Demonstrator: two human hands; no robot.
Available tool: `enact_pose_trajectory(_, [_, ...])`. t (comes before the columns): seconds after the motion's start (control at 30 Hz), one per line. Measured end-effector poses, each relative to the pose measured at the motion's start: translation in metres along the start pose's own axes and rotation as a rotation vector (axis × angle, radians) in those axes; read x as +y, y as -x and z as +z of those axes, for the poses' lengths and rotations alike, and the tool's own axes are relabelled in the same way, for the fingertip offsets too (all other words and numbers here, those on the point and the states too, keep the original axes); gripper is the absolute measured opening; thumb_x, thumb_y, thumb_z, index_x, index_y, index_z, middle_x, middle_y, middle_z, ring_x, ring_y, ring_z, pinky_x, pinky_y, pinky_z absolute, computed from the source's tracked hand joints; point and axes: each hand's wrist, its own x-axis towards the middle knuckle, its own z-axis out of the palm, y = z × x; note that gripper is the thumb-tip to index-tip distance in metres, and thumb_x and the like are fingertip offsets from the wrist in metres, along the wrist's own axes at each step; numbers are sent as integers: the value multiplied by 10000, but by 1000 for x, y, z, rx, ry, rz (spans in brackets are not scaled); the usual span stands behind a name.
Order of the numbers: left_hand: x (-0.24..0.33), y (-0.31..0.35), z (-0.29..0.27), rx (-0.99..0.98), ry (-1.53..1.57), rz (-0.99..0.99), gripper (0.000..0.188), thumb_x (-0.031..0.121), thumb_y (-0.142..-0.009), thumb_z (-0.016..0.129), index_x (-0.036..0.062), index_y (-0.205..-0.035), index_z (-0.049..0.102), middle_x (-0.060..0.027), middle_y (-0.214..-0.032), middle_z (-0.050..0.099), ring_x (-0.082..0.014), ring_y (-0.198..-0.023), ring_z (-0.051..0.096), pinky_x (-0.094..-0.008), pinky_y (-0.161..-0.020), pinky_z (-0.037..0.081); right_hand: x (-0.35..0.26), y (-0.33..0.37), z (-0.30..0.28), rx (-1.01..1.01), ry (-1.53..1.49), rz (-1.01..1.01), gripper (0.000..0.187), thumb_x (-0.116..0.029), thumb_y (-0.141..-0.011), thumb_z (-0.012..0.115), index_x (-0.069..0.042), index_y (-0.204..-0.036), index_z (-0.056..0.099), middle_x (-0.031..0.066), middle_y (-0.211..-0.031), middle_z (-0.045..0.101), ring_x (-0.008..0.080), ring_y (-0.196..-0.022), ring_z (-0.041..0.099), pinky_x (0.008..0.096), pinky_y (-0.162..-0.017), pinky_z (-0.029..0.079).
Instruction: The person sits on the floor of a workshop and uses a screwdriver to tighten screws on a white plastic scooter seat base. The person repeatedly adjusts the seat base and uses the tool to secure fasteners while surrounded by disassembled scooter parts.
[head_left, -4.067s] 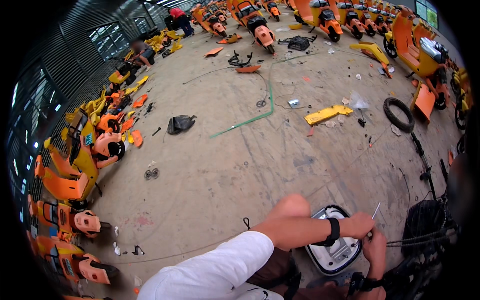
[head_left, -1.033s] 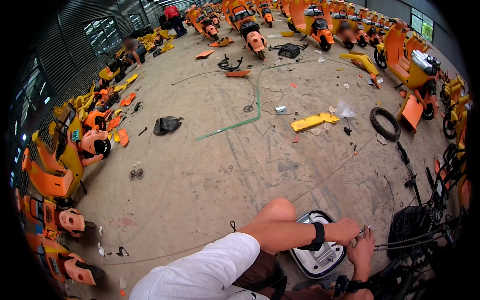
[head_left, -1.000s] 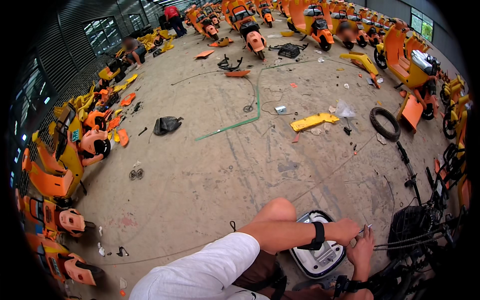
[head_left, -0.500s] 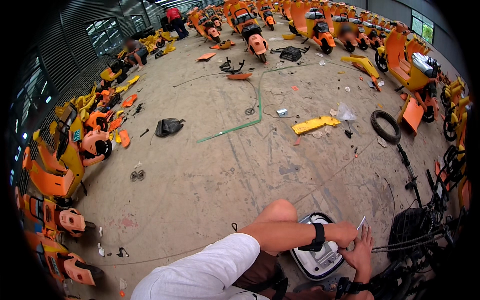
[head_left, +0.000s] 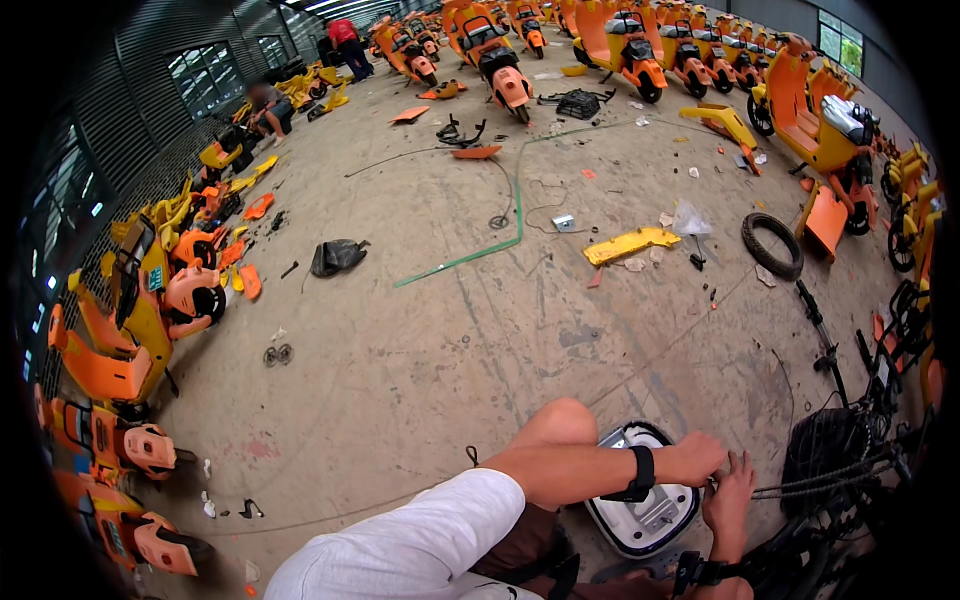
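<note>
My left forearm, in a white sleeve with a black wristband, reaches across my bent knee to the right. My left hand [head_left: 699, 459] is closed in a fist at the end of a thin grey cable [head_left: 810, 484] that runs right toward a black wire basket [head_left: 828, 458]. My right hand [head_left: 729, 497] comes up from below with its fingers raised against the left fist. What it grips is hidden. Just under both hands lies a white scooter panel with a dark rim [head_left: 640, 512].
A bare concrete floor is strewn with parts: a yellow panel [head_left: 630, 244], a black tyre [head_left: 771, 246], a green hose [head_left: 470, 255], a dark bag [head_left: 336, 257]. Orange scooter bodies [head_left: 120, 340] pile up at left, and scooters [head_left: 830, 130] line the right. A crouching person [head_left: 268, 103] is far back.
My hands have drawn closer together at the cable end. A thin rod seen by my right hand earlier no longer shows. The view has shifted slightly.
</note>
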Motion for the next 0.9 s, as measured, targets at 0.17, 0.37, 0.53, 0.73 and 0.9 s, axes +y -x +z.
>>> enact_pose_trajectory(0.17, [-1,-4,15,-81,-80,-70,159,135,-671,701,40,-798,709,-170,-804,692,-332,-794,688,-426,-677,542,-8,-1,-4,227,-52,58,497,-132,-686,728,-20,-1157,618,213,-1372,457,408,-1348,328,551,-1073,270])
enact_pose_trajectory(0.37, [0,-6,16,-68,-31,-100,151,138,-666,697,38,-778,713,-165,-797,698,-332,-795,692,-421,-654,546,-15,-1,-13,98,-247,143,468,-123,-678,735,3,-1117,629,227,-1124,619,388,-1054,564,446,-916,441])
enact_pose_trajectory(0.53, [-2,-8,19,-120,-3,-126,131,121,-634,701,41,-737,714,-180,-776,691,-349,-764,686,-431,-632,541,-26,-1,-17,2,-288,51,356,-198,-654,743,33,-911,658,249,-858,649,438,-846,613,498,-751,477])
enact_pose_trajectory(0.73, [-5,-7,23,-28,84,-63,129,105,-612,715,14,-699,688,-193,-750,677,-367,-756,678,-451,-620,533,-12,0,-8,24,-285,55,251,-120,-686,712,28,-886,678,245,-914,656,421,-918,609,468,-812,477])
enact_pose_trajectory(0.9, [-9,-8,30,205,68,52,144,109,-634,716,16,-737,681,-183,-734,666,-367,-745,670,-464,-607,519,1,0,1,130,-114,-85,246,-66,-681,695,0,-918,688,217,-1025,645,390,-1030,578,448,-907,447])
